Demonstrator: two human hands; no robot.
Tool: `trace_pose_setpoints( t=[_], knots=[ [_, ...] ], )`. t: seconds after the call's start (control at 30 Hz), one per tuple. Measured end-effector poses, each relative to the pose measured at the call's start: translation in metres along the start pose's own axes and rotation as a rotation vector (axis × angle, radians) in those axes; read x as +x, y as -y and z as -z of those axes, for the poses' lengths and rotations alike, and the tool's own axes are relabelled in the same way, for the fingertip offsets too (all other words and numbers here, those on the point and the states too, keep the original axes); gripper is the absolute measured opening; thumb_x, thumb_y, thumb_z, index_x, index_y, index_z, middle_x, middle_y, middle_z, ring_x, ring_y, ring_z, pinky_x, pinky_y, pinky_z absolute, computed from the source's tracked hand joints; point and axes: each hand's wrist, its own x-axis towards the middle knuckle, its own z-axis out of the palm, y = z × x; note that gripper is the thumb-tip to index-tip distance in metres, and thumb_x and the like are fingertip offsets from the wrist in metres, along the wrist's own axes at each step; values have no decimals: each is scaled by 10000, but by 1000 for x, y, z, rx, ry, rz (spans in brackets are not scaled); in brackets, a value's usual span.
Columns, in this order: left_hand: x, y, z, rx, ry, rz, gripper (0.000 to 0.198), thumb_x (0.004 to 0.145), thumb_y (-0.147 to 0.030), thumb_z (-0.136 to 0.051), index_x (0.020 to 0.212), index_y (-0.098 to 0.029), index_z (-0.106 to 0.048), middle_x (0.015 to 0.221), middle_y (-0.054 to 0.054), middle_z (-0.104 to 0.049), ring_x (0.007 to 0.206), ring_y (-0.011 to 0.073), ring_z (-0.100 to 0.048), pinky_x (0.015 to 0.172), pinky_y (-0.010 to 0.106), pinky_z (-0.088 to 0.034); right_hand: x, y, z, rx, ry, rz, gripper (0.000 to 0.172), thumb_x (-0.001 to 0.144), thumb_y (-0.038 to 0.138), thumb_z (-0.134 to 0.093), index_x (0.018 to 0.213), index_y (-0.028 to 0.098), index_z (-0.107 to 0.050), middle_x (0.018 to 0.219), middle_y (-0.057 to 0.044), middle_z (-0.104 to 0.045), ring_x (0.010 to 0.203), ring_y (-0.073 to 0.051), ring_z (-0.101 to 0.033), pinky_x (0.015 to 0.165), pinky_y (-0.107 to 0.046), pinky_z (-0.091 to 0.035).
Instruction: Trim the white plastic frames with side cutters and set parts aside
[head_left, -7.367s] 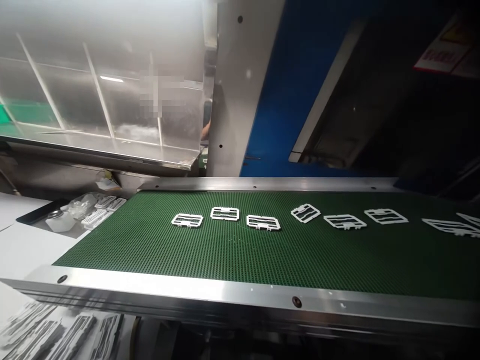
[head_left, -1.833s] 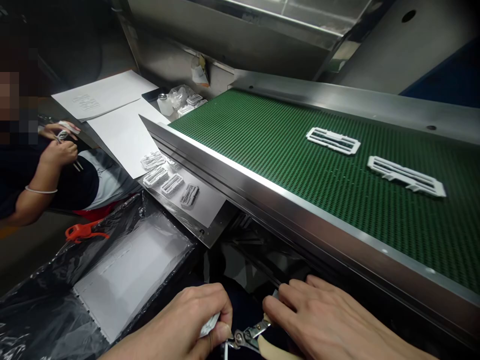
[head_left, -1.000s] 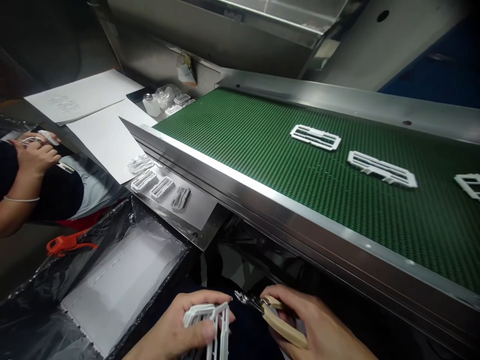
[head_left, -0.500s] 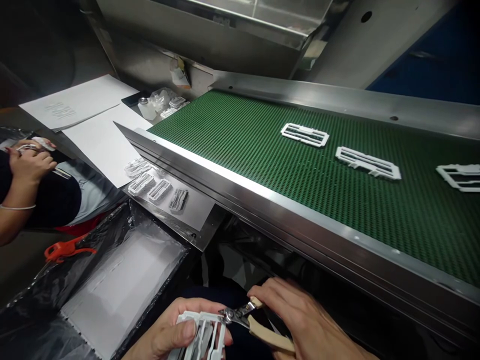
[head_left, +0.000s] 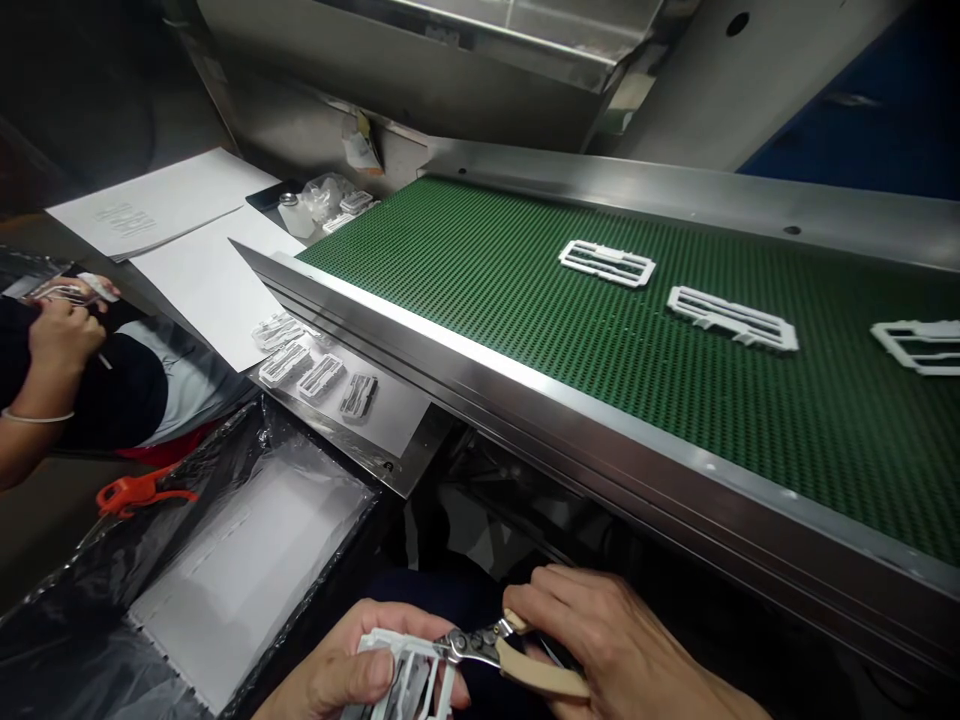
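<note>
My left hand (head_left: 352,672) grips a white plastic frame (head_left: 405,668) at the bottom edge of the view, below the conveyor. My right hand (head_left: 607,645) is closed on tan-handled cutting pliers (head_left: 502,652), and the metal jaws touch the frame's upper edge. On the green conveyor belt (head_left: 525,300) lie three more white frames: one in the middle (head_left: 607,264), one to its right (head_left: 731,319), and one cut off by the right edge (head_left: 919,346).
A steel rail (head_left: 570,425) borders the belt. Several small white parts (head_left: 319,370) lie on a steel shelf to the left. A black-lined box (head_left: 232,555) holds a white sheet. A co-worker's hands (head_left: 56,325) work at far left, with orange pliers (head_left: 139,490) nearby.
My hands brought the frame up and turned it, and the pliers' jaws came onto its edge. The frames on the belt shifted slightly in view; a third one appeared at right.
</note>
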Motion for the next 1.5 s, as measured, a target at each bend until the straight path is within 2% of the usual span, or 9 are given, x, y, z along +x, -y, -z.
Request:
trace_pose_setpoints(
  t=[0.2,0.33,0.53,0.7,0.8,0.9,1.07,1.3,1.5],
  knots=[
    [-1,6,2,-44,-4,-23,421,758,-370,-756,1097,-132,-684,982,175,-740,848,235,-704,748,282,-520,0,-9,-11,2,-29,53,195,668,68,-479,790,199,-554,693,3,-539,597,-137,-500,540,-256,-326],
    [1,9,2,-66,2,-71,414,786,-367,-719,1121,-129,-666,998,192,-730,862,259,-698,753,302,-504,4,-6,-15,275,-45,-116,84,775,133,-453,737,207,-461,670,29,-482,582,-112,-435,536,-236,-317],
    [4,9,-1,-91,-64,-83,316,822,-382,-677,1076,-195,-678,978,158,-738,844,261,-701,726,303,-491,14,10,-29,571,-5,-311,136,859,345,-491,831,213,-478,646,58,-456,592,-104,-433,543,-202,-350],
    [-2,4,-1,-42,-92,-65,417,792,-369,-714,1139,-145,-649,1014,193,-727,886,278,-694,813,372,-493,13,10,-22,386,-9,-218,178,788,279,-594,950,224,-542,854,7,-581,775,-150,-562,679,-219,-449],
    [-3,0,-2,-30,-73,-44,457,750,-379,-754,1103,-103,-664,1018,202,-722,874,266,-692,818,354,-500,3,4,-7,230,4,-191,363,754,171,-602,1106,250,-557,1024,-33,-604,1013,-206,-571,880,-286,-459],
    [-3,-3,-3,-16,-58,-22,483,746,-387,-757,1122,-99,-662,1010,197,-726,857,245,-691,772,302,-508,-2,0,5,145,100,-167,545,667,63,-595,1168,276,-555,1072,-41,-597,1071,-231,-563,908,-320,-471],
    [-4,-4,-3,24,-27,-26,432,773,-394,-732,1112,-132,-670,1016,193,-727,853,228,-689,665,252,-498,4,2,13,91,164,-169,452,647,61,-610,1053,259,-593,1043,-36,-599,1041,-240,-568,895,-349,-480],
    [-3,-6,-2,19,-8,-9,447,750,-396,-756,1095,-127,-666,1012,190,-729,824,193,-688,828,291,-464,7,0,18,124,214,-158,441,636,54,-576,1018,274,-598,1003,-12,-597,970,-208,-572,865,-337,-465],
    [-9,0,7,56,-71,22,540,721,-427,-758,1126,-93,-633,1027,207,-719,874,273,-681,807,348,-472,11,5,22,54,182,-99,400,623,40,-550,946,261,-629,898,-7,-616,842,-189,-607,766,-287,-478]
  ],
)
